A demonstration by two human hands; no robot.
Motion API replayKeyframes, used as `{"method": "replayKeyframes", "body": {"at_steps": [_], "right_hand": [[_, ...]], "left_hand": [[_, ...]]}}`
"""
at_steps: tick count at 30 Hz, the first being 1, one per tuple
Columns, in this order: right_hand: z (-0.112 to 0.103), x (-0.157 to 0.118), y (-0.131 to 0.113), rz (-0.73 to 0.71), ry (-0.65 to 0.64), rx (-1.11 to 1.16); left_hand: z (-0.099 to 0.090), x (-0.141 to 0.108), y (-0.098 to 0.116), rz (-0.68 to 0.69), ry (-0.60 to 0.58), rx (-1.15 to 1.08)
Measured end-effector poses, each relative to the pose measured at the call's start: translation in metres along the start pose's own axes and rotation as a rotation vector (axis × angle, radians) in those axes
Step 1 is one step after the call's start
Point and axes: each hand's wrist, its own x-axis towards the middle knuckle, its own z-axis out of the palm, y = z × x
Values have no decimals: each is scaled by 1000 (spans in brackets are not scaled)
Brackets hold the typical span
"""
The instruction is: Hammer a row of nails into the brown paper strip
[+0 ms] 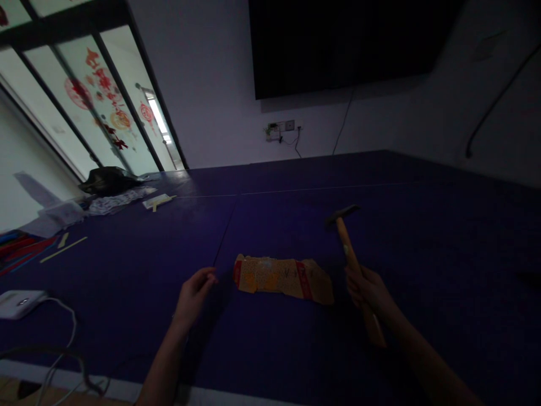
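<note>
My right hand (367,288) is wrapped round the wooden handle of a hammer (347,248), whose dark metal head points away from me. A torn, flattened piece of printed cardboard (274,275) with red bands lies on the purple table surface (270,338), between my hands. Left of the cardboard, my left hand (196,296) is closed, its thumb and fingers pressed together. Whether anything small is between those fingers is too dark to make out.
At the left lie a white device (21,303) with a cable, red and blue strips (27,251), and a thin yellowish strip (63,250). Farther back are a black bag (107,179) and a small white packet (157,201). The table's white front edge (236,396) is near me.
</note>
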Motion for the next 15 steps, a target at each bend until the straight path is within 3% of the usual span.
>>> {"method": "replayKeyframes", "body": {"at_steps": [4,8,11,15], "right_hand": [[-1,1,1,9,-4,-9],[-1,3,4,32,-2,13],[-1,4,4,42,-10,26],[1,2,2,30,-12,15]], "left_hand": [[57,9,19,72,-163,-126],[108,19,28,181,-198,-67],[130,24,27,186,-176,-44],[141,24,20,188,-158,-30]]}}
